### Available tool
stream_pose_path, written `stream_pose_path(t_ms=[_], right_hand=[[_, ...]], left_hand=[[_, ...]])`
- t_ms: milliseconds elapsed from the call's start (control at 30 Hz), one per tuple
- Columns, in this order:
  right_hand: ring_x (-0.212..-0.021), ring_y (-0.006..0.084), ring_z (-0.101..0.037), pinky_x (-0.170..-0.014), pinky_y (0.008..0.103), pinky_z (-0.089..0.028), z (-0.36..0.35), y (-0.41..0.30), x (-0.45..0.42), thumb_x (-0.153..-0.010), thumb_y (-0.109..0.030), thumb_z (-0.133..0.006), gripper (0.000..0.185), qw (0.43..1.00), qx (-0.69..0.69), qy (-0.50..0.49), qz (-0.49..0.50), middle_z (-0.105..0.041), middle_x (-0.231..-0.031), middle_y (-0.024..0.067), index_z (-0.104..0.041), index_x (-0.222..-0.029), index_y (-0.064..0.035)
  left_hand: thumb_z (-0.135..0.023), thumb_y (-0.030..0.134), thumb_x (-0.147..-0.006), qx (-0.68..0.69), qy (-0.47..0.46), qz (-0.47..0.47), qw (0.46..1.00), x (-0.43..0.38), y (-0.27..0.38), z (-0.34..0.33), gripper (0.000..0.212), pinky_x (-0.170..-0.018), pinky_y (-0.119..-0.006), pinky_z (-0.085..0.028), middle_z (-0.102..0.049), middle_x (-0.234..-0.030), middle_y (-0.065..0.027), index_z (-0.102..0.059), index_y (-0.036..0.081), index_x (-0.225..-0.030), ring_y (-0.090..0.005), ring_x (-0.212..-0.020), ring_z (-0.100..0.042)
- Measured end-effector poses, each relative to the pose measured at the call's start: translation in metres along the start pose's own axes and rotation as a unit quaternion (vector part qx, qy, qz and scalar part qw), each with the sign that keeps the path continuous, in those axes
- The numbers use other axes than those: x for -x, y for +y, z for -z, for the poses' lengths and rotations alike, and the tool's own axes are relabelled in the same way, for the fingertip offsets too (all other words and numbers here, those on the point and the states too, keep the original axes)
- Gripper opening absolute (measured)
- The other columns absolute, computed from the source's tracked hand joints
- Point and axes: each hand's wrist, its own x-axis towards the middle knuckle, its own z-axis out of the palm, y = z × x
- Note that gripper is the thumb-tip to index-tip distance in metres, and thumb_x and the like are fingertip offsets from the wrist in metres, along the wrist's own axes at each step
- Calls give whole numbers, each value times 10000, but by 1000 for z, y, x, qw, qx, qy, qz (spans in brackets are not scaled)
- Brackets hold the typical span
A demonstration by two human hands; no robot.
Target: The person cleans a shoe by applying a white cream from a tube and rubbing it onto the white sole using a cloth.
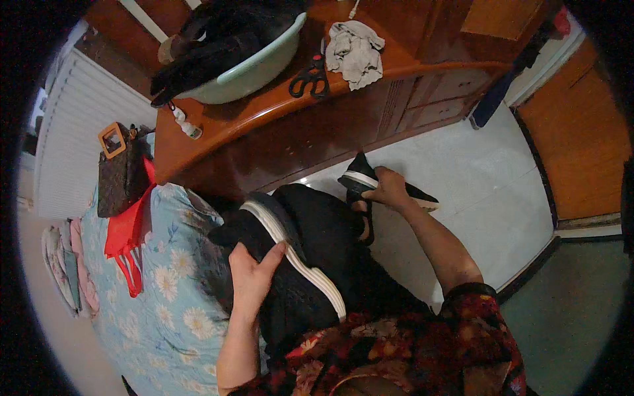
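Black cloth with a ribbed white stripe [297, 262], apparently trousers, lies over my lap and legs. My left hand [252, 270] grips this black cloth at the left, its thumb on the stripe and its other fingertips hidden. Lower down by the floor, my right hand [389, 190] holds a black piece with a white band [359, 178], perhaps the cloth's lower end; I cannot tell for sure. A foot in a dark strapped shoe [366, 230] shows just below that hand. A dark pointed item with a pale edge [421, 198], possibly another shoe, lies beyond the right wrist.
On the wooden cabinet [277, 123] stand a pale green basin [247, 79] of dark clothes, black-handled scissors [311, 81], a crumpled light cloth [354, 54] and a small white bottle [187, 123]. A brown bag [119, 183] and a red bag [130, 227] rest on the flowered bed [168, 267].
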Motion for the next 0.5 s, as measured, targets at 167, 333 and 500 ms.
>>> stream_pose_path(t_ms=[167, 333, 500], right_hand=[[-895, 369, -647, -774, 443, -517, -61, 43, -32, -590, -424, -858, 620, 1000, 3, -23, 17, -663, -971, 193, -607, -975, -9], [-942, 342, -650, -832, 439, -521, -108, 61, -56, -558, -445, -856, 620, 992, 17, -81, -97, -665, -977, 157, -640, -971, -37], [-947, 350, -648, -873, 450, -509, -143, 84, -82, -558, -410, -845, 610, 986, 40, -161, -33, -667, -974, 151, -638, -1015, -63]], left_hand=[[-800, 154, -752, -41, 46, -70, 996, 11, -6, -8, 358, -656, -381, -503, -653, -754, -222, -553, -105, -779, -262, -706, -637], [-821, 160, -742, -109, 71, -26, 991, 24, -27, -4, 427, -570, -389, -434, -564, -656, -175, -470, -77, -692, -227, -613, -519], [-858, 203, -750, -158, 126, -26, 979, 27, -19, -10, 564, -527, -369, -355, -403, -630, -86, -357, -19, -614, -177, -620, -414]])
